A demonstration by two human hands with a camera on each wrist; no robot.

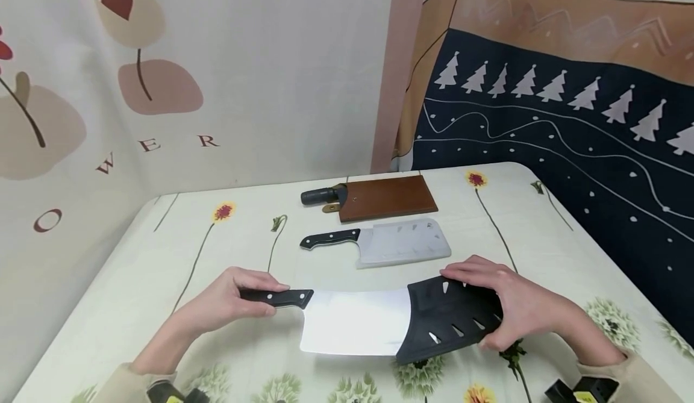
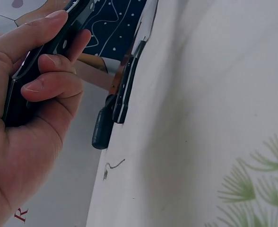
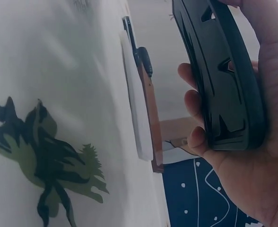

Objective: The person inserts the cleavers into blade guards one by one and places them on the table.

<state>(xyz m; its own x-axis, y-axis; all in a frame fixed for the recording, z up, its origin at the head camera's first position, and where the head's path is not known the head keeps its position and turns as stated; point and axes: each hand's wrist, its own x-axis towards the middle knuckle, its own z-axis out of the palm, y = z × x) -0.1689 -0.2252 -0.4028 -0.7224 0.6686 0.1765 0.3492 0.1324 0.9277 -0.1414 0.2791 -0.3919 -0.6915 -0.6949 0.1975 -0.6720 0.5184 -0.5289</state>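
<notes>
In the head view, my left hand [image 1: 233,297] grips the black riveted handle of a cleaver [image 1: 355,321], its broad bright blade pointing right. My right hand [image 1: 506,300] holds a black slotted blade sheath [image 1: 452,318] across its width, thumb below and fingers above. The sheath covers the far part of the blade and tilts a little; the blade tip inside is hidden. Fingers curl round the handle [image 2: 49,61] in the left wrist view. From the right wrist, the sheath [image 3: 219,75] lies between palm and fingertips. Cleaver and sheath are held above the table.
Behind the hands lies a second cleaver [image 1: 403,243] in a whitish translucent sheath, black handle leftward. Farther back is a brown leather-like sheath [image 1: 387,198] with a dark handle [image 1: 320,196]. A flower-print cloth [image 1: 162,252] covers the table; curtains hang behind and at the right.
</notes>
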